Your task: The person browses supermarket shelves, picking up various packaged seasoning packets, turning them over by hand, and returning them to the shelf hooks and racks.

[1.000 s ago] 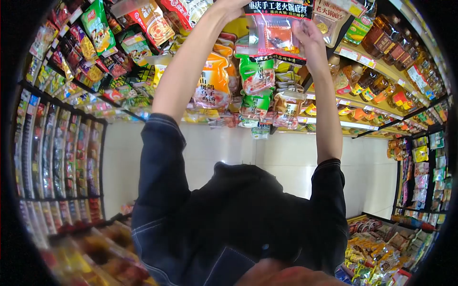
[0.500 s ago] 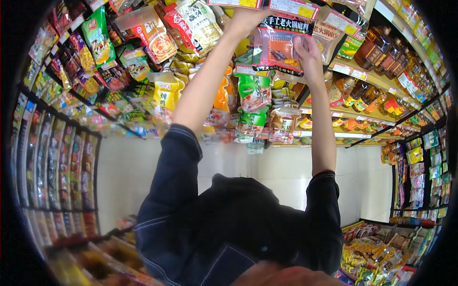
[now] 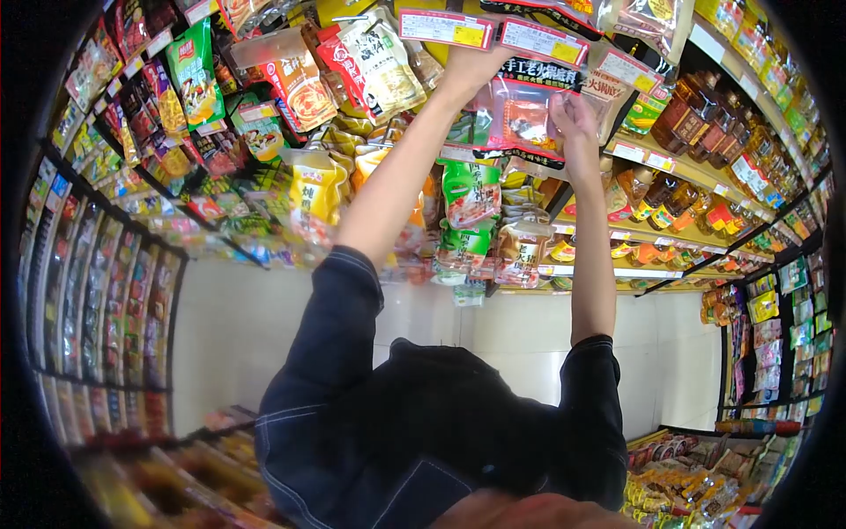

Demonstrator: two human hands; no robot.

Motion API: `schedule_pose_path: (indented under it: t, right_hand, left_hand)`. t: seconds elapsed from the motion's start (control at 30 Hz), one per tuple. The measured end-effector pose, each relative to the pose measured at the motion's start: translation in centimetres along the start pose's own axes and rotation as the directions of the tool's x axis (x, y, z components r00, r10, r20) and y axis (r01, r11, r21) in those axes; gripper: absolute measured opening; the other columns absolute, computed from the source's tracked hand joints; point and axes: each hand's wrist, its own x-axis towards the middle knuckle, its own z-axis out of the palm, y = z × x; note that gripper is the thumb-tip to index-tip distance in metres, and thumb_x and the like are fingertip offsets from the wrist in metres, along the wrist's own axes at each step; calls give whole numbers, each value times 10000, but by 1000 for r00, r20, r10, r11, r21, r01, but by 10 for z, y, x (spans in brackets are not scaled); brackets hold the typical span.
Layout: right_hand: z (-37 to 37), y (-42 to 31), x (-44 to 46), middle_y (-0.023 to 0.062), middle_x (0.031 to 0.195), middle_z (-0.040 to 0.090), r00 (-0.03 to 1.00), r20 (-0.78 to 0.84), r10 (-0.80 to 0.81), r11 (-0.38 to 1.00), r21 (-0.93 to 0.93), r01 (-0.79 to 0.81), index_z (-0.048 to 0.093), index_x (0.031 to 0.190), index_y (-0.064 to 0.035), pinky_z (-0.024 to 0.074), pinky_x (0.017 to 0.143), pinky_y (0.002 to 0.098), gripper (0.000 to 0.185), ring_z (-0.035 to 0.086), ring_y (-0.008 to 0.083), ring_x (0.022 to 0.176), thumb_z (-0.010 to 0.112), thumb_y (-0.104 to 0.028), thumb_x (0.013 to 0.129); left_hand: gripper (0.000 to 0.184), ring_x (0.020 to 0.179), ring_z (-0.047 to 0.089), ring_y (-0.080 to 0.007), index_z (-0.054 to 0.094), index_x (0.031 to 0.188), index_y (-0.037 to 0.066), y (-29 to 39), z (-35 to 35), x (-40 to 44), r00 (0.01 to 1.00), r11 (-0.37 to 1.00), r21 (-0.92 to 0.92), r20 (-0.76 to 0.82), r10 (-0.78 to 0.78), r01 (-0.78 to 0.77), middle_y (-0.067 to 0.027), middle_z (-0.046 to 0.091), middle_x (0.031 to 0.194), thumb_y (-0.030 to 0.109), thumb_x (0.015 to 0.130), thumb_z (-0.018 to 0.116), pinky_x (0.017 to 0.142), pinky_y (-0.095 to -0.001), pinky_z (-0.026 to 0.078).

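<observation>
A clear-windowed packet of hot pot base [image 3: 529, 119] with black and red print and reddish contents hangs among the racked goods at the top. My right hand [image 3: 575, 122] is closed at its right edge, fingers curled against the plastic. My left hand [image 3: 472, 72] reaches to the packet's upper left corner, just under a price label [image 3: 445, 29]; its fingers are hidden behind the label and packet. A second price label [image 3: 545, 42] covers part of the packet's top. Below hang green seasoning pouches [image 3: 471, 192] and a brown-and-white pouch [image 3: 522, 251].
Other pouches [image 3: 374, 66] crowd the rack on the left, with a yellow one [image 3: 315, 189] beside my left forearm. Shelves of oil bottles [image 3: 696, 110] stand on the right. Pale floor tiles [image 3: 520, 331] lie beneath, and more stocked shelving [image 3: 106, 309] lines the far left.
The rack and packet sit slightly lower in view. My right hand's thumb has shifted from the packet's front towards its right edge. My left hand stays at the packet's upper left.
</observation>
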Motion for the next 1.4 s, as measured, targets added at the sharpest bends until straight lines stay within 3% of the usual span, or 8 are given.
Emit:
schedule_pose_path:
  t: [0.33, 0.4, 0.9, 0.97, 1.1, 1.2, 1.27, 1.4]
  right_hand:
    - [2, 21, 11, 68, 736, 642, 982, -180, -65, 862, -505, -35, 633, 858, -1, 473, 625, 332, 526, 587, 166, 654, 626, -516, 965]
    - [-1, 26, 18, 108, 717, 659, 963, -167, -214, 711, -702, 36, 653, 864, -3, 492, 634, 373, 536, 630, 229, 652, 650, -534, 938]
    - [-37, 21, -171, 88, 990, 698, 956, -293, 37, 934, -330, -138, 669, 1188, -1, 543, 763, 274, 253, 663, 145, 893, 552, -159, 1028]
    - [-71, 60, -209, 93, 1013, 694, 922, -351, 163, 934, -247, -259, 661, 1182, -6, 555, 767, 281, 253, 665, 155, 903, 551, -177, 1032]
    - [-107, 105, -232, 87, 1114, 681, 856, -407, 318, 858, -260, -443, 643, 1221, -29, 565, 798, 303, 293, 655, 168, 1008, 630, -215, 995]
    - [-120, 127, -203, 87, 1164, 655, 901, -379, 211, 845, -392, -363, 629, 1248, -35, 569, 829, 323, 358, 634, 184, 1090, 701, -226, 953]
    - [-114, 142, -161, 124, 1227, 620, 922, -372, 105, 882, -393, -259, 630, 1240, -23, 571, 843, 321, 378, 631, 219, 1113, 720, -235, 940]
    - [-94, 186, -88, 218, 1212, 522, 962, -267, -59, 711, -687, -147, 503, 1383, -41, 515, 946, 444, 660, 566, 382, 1136, 807, -260, 839]
  left_hand:
    - [403, 1110, 637, -376, 651, 1254, 48, 44, -3, -20, 931, 781, 619, 233, -281, 81, -212, 668, 1219, 316, 956, 611, 923, -465, 504]
    - [468, 1268, 543, -361, 577, 1353, 40, 49, 2, -46, 970, 338, 910, 239, 48, -241, -206, 586, 1367, 301, 965, 577, 1074, -516, 397]
    - [580, 1380, 413, -393, 472, 1429, -19, 42, 14, -81, 946, 523, 812, 104, 306, -259, -279, 458, 1449, 336, 976, 544, 1182, -544, 264]
    - [337, 813, 652, -262, 687, 1167, 58, 64, 4, -140, 983, 520, 835, 176, 60, -181, -117, 684, 884, 65, 831, 711, 768, -363, 523]
    - [195, 664, 666, -229, 730, 1035, 32, 101, -23, -322, 964, 828, 544, 121, -236, 135, -111, 702, 793, -1, 910, 584, 635, -330, 521]
    - [170, 595, 642, -254, 722, 1065, 91, 113, -56, -489, 681, 460, 751, 17, -732, 475, -145, 684, 773, 101, 960, 589, 593, -357, 501]
    - [222, 717, 676, -313, 682, 1116, 73, 134, -102, -611, 126, -103, 636, -305, -944, 765, -162, 710, 895, 192, 997, 539, 691, -417, 536]
    - [212, 736, 673, -323, 681, 1107, 76, 224, -146, -734, -342, -534, 617, -412, -845, 578, -161, 707, 905, 185, 993, 539, 702, -427, 537]
